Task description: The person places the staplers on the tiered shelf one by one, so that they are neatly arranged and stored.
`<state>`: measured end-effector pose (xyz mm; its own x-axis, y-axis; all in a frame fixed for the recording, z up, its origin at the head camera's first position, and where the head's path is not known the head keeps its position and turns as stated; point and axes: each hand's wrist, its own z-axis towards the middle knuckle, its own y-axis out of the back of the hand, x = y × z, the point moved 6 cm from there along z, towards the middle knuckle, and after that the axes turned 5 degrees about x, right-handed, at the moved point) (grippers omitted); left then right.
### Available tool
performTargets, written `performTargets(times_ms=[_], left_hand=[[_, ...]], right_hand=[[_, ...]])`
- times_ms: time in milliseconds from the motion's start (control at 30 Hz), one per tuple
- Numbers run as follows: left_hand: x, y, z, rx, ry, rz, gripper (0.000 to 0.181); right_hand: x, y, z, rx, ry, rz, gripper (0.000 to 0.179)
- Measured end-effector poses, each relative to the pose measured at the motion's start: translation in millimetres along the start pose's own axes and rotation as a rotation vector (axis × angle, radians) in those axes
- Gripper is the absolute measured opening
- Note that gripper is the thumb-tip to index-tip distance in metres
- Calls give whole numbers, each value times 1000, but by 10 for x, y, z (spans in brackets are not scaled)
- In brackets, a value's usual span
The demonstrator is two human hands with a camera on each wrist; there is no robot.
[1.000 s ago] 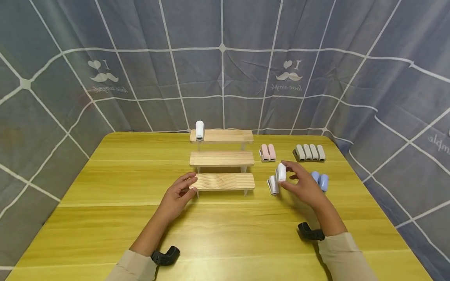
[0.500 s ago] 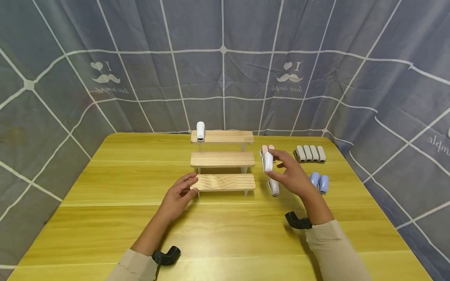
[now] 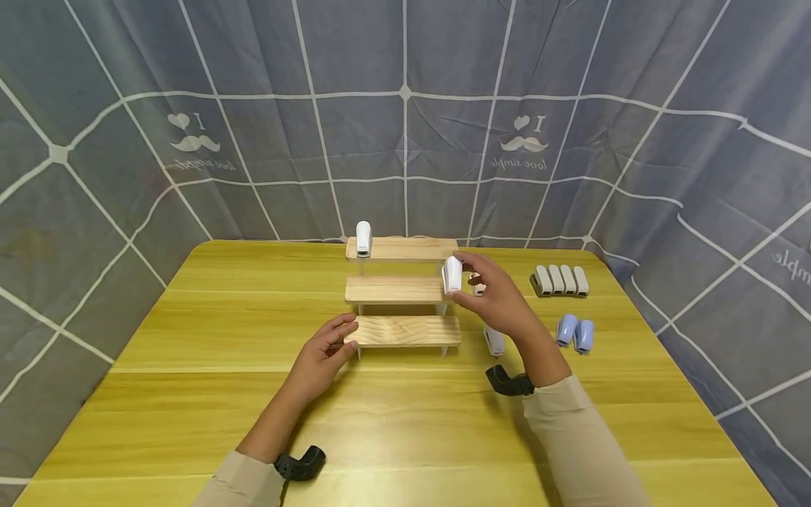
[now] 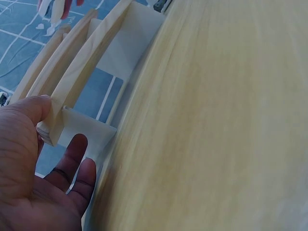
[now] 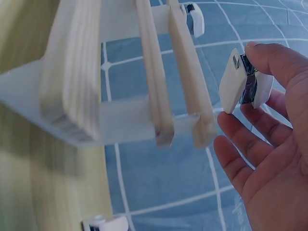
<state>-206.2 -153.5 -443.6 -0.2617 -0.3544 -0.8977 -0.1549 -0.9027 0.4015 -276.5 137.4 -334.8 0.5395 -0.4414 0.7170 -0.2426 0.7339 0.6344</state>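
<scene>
My left hand grips the left end of the lowest board of a three-step wooden display stand, thumb at the board's end in the left wrist view. Held between thumb and fingers of my right hand is a white mini stapler, raised by the right end of the middle step. In the right wrist view this stapler shows its metal inside, apart from the boards. Another white mini stapler stands on the left of the top step. One more white stapler lies on the table below my right hand.
Pink staplers sit right of the stand, mostly hidden behind my right hand. Several grey-white staplers stand in a row at the back right, with two blue ones nearer. A grey checked curtain hangs behind the table.
My right hand has carried the white stapler left and away from me, from beside the other white one to the stand's right side. The left hand has stayed on the stand.
</scene>
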Motion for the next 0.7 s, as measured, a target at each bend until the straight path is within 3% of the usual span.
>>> performTargets(times_ms=[700], left_hand=[[-8, -6, -10, 5, 2, 14, 44]], right_hand=[[372, -192, 511, 33, 51, -45, 66]])
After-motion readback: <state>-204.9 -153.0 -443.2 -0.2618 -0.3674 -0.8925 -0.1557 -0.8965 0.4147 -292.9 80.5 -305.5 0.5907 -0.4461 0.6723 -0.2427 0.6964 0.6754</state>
